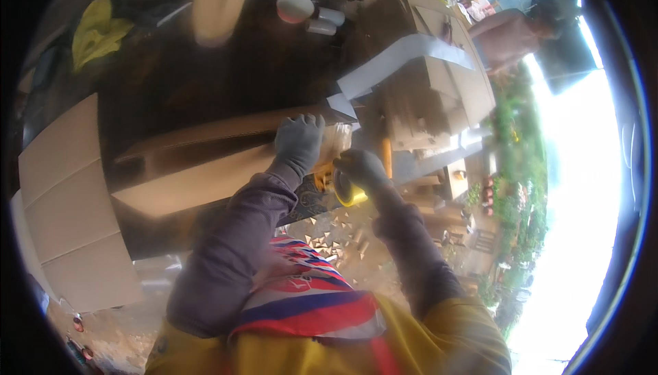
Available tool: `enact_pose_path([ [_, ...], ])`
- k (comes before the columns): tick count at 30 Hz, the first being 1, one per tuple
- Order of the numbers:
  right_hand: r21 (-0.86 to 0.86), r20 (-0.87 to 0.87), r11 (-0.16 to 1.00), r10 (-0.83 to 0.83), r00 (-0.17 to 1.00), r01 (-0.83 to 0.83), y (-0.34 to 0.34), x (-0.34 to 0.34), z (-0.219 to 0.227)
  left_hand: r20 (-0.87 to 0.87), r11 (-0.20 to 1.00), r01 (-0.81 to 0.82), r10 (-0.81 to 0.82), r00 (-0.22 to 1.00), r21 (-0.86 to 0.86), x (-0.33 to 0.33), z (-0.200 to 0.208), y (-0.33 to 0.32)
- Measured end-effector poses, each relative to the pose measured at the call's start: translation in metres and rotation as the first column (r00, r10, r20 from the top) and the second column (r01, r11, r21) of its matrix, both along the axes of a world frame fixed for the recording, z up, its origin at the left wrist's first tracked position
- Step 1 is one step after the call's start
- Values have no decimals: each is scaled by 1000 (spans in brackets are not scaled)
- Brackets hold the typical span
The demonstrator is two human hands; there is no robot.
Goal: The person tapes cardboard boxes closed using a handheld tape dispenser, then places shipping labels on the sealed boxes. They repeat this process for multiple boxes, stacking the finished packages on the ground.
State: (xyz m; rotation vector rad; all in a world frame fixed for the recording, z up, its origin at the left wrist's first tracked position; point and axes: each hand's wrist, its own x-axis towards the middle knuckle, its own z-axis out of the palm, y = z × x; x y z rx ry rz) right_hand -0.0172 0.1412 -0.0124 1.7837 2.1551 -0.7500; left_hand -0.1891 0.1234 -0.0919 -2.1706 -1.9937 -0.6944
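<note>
Brown cardboard makes the long box (199,179), and it lies on the dark table (226,87) with its right end close to both hands. The left hand (300,143), in a grey glove, sits on top near that end. Its fingers are bent down over the cardboard. I cannot tell if they pinch it or just push. I think the hand is there to keep the box from sliding and to hold its sides close together.

The right hand (363,168) wears a grey glove too. Its fingers are curled around the top of a yellow tape roll (351,193), which hangs just past the near side of the box. Holding the roll by its upper part likely lets the tape come off below. Something shiny and see-through (339,135) is on the box end, and it may be tape.

The box runs along the table's near edge, so the right hand has room to swing down and toward the body. Little wood bits (329,241) lie on the ground below. To the right there is less room: an orange post (386,159) stands just beside the right hand, and a big carton (439,101) sits behind it. A bent pale strip (404,59) lies across that carton. On the far left, a folded cardboard sheet (75,203) is well apart from both hands.
</note>
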Motion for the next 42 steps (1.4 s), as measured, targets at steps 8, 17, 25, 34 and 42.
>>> enact_pose_path([
  [8, 233, -683, 971, 194, 704, -42, 30, 71, 95, 0, 942, -58, 62, 998, -330, -71, 49, -47],
  [17, -18, -688, 995, 57, 723, -96, 120, -44, 50, 81, 937, -112, 146, 986, -331, -1, 19, -8],
  [25, -60, -107, 992, 108, 988, -115, -3, -20, 6, 51, 986, -38, 46, 998, -160, -7, 23, -15],
  [34, 440, -70, 748, 581, 811, -497, 50, -35, 124, 6, 886, -136, 155, 988, -444, -63, 42, -69],
  [42, 266, 118, 548, 798, 591, -793, 67, -76, 91, 41, 988, -49, 55, 998, -147, -22, -7, -52],
])
